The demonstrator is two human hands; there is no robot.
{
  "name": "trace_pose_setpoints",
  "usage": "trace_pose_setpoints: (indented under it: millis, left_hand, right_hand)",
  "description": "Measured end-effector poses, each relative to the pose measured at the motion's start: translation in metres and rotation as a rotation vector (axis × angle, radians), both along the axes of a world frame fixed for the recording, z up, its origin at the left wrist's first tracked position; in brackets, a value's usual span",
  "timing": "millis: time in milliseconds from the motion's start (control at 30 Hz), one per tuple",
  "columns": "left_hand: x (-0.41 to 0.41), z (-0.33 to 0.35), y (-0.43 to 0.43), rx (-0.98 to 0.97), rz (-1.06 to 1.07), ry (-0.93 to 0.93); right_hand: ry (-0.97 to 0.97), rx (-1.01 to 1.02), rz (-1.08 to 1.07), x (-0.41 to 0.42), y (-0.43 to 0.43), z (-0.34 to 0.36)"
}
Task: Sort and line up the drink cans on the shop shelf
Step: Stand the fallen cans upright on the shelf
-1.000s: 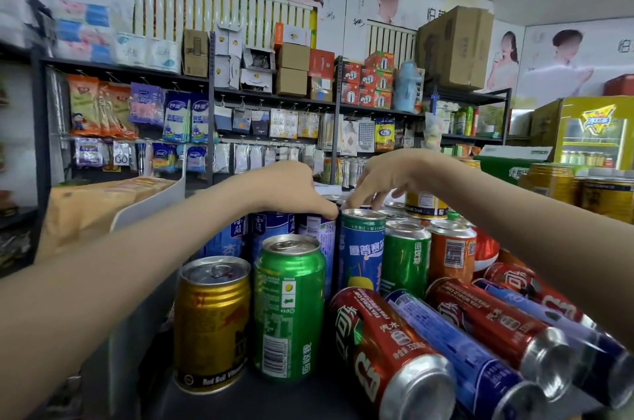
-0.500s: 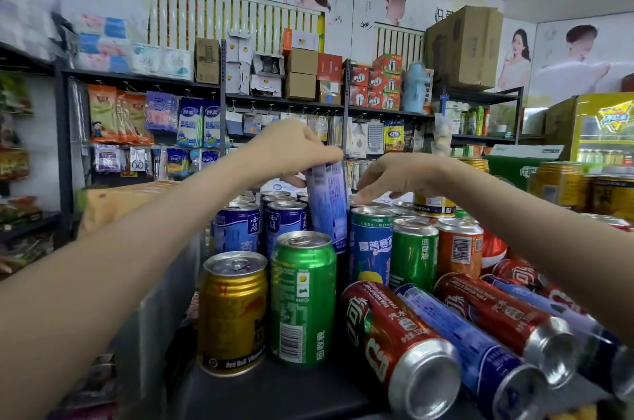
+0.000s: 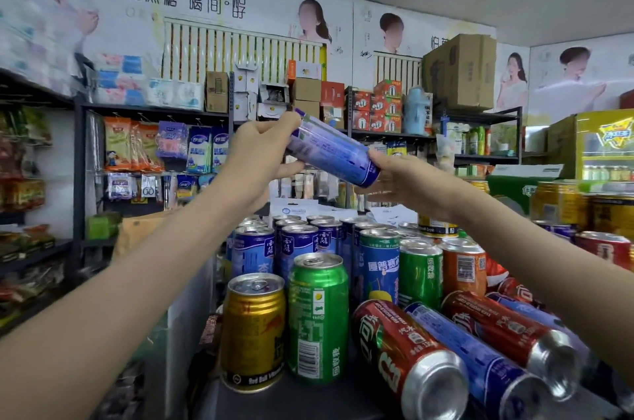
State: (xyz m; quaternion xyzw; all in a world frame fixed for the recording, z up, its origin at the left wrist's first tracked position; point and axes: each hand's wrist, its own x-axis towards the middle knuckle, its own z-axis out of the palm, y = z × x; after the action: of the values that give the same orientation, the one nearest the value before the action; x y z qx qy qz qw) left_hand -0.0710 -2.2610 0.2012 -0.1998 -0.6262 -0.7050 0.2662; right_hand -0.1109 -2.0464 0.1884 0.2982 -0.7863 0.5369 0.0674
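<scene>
**Blue can (image 3: pixel 329 151) held tilted in mid-air, above the cans stood on the shelf (image 3: pixel 295 400).**

Upper-L end of the can is gripped by the L hand (image 3: pixel 260 151): fingers are curled over the top side, and the thumb is pressed on the underside. Lower-R end is met by the R hand (image 3: pixel 408 182): one digit is laid on the top edge by the rim. The other fingers are spread and blurred just under the can, so contact there can't be told. The can's middle, btwn the 2 hands, is left bare. Well below, upright blue cans (image 3: pixel 254 248) are packed in rows toward the back. At the front a gold can (image 3: pixel 254 327) and a green can (image 3: pixel 317 320) are stood side by side. A red can (image 3: pixel 408 361) and others are laid on their sides at front R.
</scene>
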Motion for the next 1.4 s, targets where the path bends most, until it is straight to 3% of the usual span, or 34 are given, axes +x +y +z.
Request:
trace_pose_setpoints:
  millis: [133,233,333,533,800,967,1100,1400]
  left_hand:
    - [0.012,-0.004,-0.005,-0.015,-0.168,-0.023]
    - [0.015,-0.012,-0.019,-0.474,-0.055,-0.055]
    - [0.017,-0.027,-0.023,-0.888,0.043,-0.064]
    - [0.016,-0.041,-0.021,-1.309,0.017,-0.223]
    - [0.027,-0.042,-0.016,-1.428,0.032,-0.304]
    - [0.031,-0.047,-0.013,-1.436,0.125,-0.242]
    - [0.034,-0.051,-0.002,-1.326,0.176,-0.177]
    - [0.037,-0.069,0.022,-1.456,0.390,-0.115]
  right_hand:
    - [-0.146,-0.439,0.112,0.009,-0.004,0.004]
    - [-0.085,-0.538,0.035,0.016,-0.003,0.013]
    - [0.025,-0.413,-0.023,0.021,-0.002,0.026]
    - [0.136,-0.126,-0.088,0.020,-0.007,0.034]
    - [0.136,0.133,-0.130,0.017,-0.022,0.022]
    - [0.186,0.455,-0.176,0.011,-0.036,0.004]
    - [0.226,0.566,-0.204,0.004,-0.044,-0.014]
    - [0.299,0.790,-0.196,-0.006,-0.037,-0.022]
